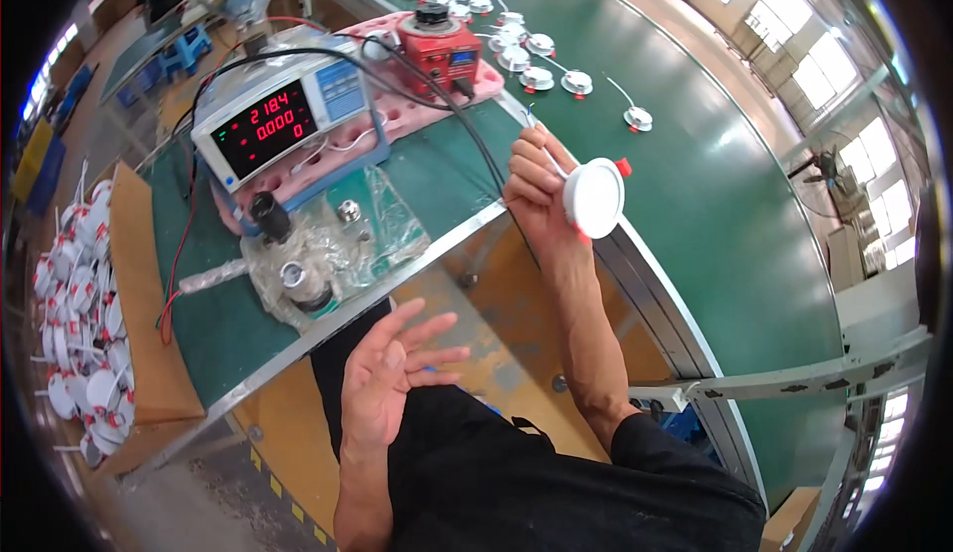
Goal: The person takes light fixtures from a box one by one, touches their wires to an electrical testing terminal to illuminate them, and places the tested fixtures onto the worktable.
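Observation:
My right hand (pixel 533 180) is closed on the white cable of a round downlight (pixel 598 199), over the metal edge between the bench and the green belt. The lamp's white disc hangs beside my wrist, with red clips at its rim. Stripped wire ends stick up past my fingertips. In front of my body, below the bench edge, my left hand (pixel 385 368) is open with its fingers spread, and nothing is in it. Closest to it on the bench stands a plastic-wrapped test fixture (pixel 310 254) with a wrapped lever.
A power meter (pixel 268 127) with red digits sits on pink foam (pixel 397 127), near a red voltage regulator (pixel 443 54) and black cables. Several downlights (pixel 536 78) lie on the green belt (pixel 685 195). At left, a cardboard box (pixel 154 304) holds many more. A metal rail (pixel 814 373) crosses at right.

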Demonstrator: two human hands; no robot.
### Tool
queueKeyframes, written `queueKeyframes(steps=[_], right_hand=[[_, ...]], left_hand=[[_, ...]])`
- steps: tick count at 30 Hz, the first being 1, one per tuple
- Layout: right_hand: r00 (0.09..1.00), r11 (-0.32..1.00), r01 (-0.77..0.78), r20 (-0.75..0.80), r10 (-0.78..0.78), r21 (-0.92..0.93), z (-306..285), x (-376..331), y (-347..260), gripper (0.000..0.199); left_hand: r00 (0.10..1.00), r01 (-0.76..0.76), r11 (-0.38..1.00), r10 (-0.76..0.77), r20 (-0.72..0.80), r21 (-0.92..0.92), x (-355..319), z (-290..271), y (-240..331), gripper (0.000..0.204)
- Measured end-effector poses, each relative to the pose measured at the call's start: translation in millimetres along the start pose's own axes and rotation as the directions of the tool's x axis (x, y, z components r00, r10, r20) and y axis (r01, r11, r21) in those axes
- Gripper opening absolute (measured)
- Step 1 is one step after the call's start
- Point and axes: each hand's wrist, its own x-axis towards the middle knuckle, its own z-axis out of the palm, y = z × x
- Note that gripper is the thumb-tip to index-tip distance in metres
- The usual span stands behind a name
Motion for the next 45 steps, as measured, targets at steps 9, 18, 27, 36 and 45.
queueKeyframes(steps=[9, 18, 27, 36, 45], right_hand=[[0.310, 0.000, 0.039, 0.013, -0.951, -0.999, -30, -48, -194, 0.030], [0.838, -0.083, -0.370, -0.294, -0.459, -0.925, -55, -25, -67, 0.032], [0.941, -0.153, -0.307, -0.275, -0.197, -0.939, -15, -64, 30, 0.025], [0.888, -0.207, -0.357, -0.400, 0.229, -0.911, 4, -67, 158, 0.026], [0.815, -0.231, -0.288, -0.365, 0.451, -0.929, 10, -64, 206, 0.023]], left_hand=[[0.884, -0.103, 0.854, 0.314, -0.347, 0.509, -69, -13, 30, 0.046], [0.596, -0.052, 0.639, 0.636, -0.490, 0.767, -123, -3, 75, 0.037], [-0.084, 0.155, 0.186, 0.981, -0.175, 0.970, -162, -68, 167, 0.033], [-0.144, 0.459, 0.130, 0.987, -0.071, 0.879, -242, -178, 234, 0.042], [0.394, 0.805, -0.362, 0.918, 0.032, 0.469, -241, -253, 345, 0.048]])
